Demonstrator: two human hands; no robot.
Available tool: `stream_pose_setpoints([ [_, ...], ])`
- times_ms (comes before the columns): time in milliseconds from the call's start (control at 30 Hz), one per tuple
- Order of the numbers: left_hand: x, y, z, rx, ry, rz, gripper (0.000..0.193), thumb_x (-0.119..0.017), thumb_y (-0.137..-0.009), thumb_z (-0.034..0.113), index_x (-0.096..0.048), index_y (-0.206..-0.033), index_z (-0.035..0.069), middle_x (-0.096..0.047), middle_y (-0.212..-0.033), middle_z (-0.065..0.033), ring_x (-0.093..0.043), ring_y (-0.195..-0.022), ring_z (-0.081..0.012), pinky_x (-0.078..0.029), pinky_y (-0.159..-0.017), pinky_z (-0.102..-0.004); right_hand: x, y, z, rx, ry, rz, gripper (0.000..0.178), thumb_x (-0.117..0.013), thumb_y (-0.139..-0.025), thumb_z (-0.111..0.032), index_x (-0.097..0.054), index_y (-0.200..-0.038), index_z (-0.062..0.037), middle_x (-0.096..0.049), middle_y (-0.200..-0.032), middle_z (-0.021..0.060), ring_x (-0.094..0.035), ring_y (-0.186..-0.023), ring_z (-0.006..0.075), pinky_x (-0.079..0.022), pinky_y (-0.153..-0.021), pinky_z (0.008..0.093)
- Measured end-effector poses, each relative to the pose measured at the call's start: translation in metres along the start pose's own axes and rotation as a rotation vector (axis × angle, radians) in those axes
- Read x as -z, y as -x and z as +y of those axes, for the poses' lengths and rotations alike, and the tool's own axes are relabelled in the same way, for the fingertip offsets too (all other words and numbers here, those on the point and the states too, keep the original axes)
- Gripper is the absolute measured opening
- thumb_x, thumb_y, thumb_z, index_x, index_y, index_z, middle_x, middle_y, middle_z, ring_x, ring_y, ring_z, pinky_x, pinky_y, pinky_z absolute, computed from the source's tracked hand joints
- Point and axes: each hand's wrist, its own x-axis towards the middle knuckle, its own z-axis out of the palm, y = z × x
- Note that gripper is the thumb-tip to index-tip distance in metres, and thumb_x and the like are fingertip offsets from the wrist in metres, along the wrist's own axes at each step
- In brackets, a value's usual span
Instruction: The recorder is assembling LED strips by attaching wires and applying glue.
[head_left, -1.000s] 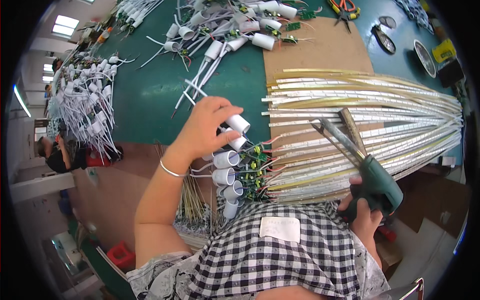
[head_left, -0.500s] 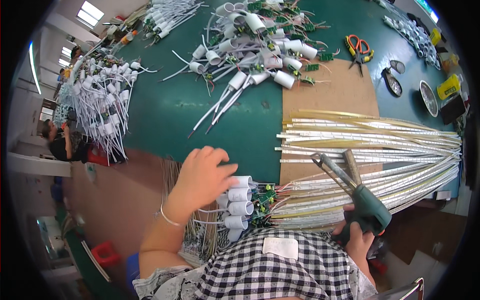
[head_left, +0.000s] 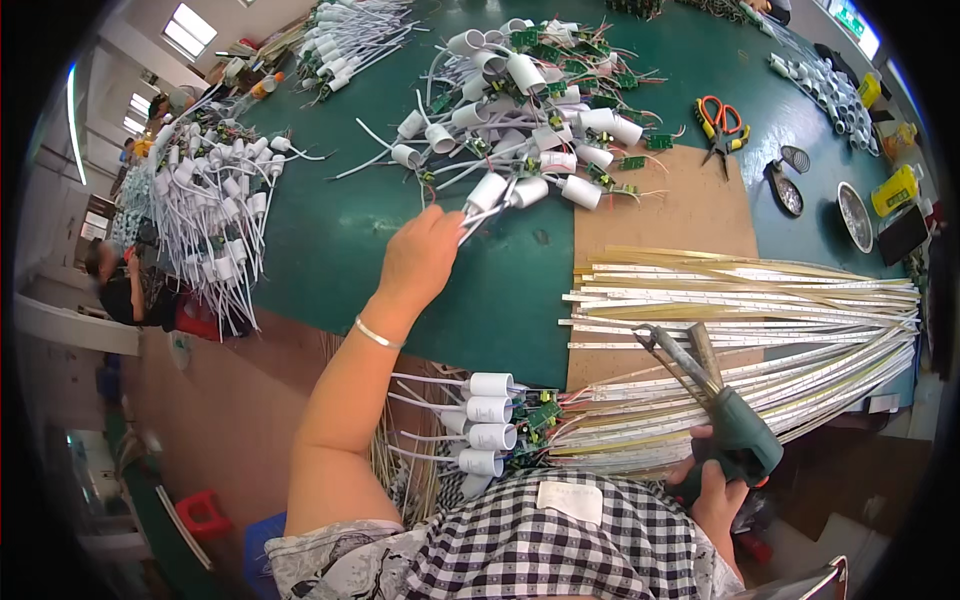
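Note:
At the near side of a heap of white cylindrical casings [head_left: 525, 72] with green circuit boards, my left hand [head_left: 420, 258] has its fingers closed on white cables [head_left: 484, 217] that run from casings there. My right hand [head_left: 716, 492], low on the right, grips the handle of a green soldering gun [head_left: 745, 437]. Its metal tip points up and left, above the LED strips [head_left: 660, 415]. Close to my body lies a row of white casings [head_left: 490, 410], with small circuit boards [head_left: 543, 412] wired to the strips' left ends.
A brown board [head_left: 660, 215] lies on the green table [head_left: 330, 230]. Orange-handled pliers [head_left: 718, 130], a black oval tin [head_left: 785, 190] and a metal bowl [head_left: 854, 215] sit at the right. Another casing pile [head_left: 215, 200] hangs over the left edge, with a person [head_left: 120, 285] beyond.
My left hand has moved up and forward from the near row to the heap and closed on white cables. My right hand still holds the soldering gun in nearly the same place.

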Motion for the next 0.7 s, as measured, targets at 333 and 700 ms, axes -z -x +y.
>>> stream_pose_setpoints([
  [333, 0.048, 0.055, -0.047, 0.092, -0.365, -0.081, 0.017, -0.068, -0.08, 0.009, -0.072, -0.096, 0.013, -0.06, -0.093, -0.0028, -0.058, -0.095, -0.027, -0.046, -0.08, -0.0391, -0.001, -0.005, -0.005, -0.058, 0.03, -0.052, 0.048, -0.06, -0.092, -0.034, -0.055, -0.123, 0.0015, -0.062, -0.066, 0.0082, -0.056, -0.056, 0.0132, -0.043, -0.053, 0.024],
  [700, 0.016, -0.033, 0.013, -0.051, -0.053, -0.13, 0.014, -0.072, -0.08, 0.015, -0.074, -0.092, 0.01, -0.068, -0.091, -0.0036, -0.061, -0.091, -0.0271, -0.043, -0.08, -0.0407, -0.002, 0.0, -0.004, -0.019, 0.018, -0.019, 0.046, -0.059, -0.091, -0.031, -0.055, -0.123, 0.0028, -0.062, -0.066, 0.009, -0.057, -0.056, 0.0149, -0.045, -0.054, 0.0247],
])
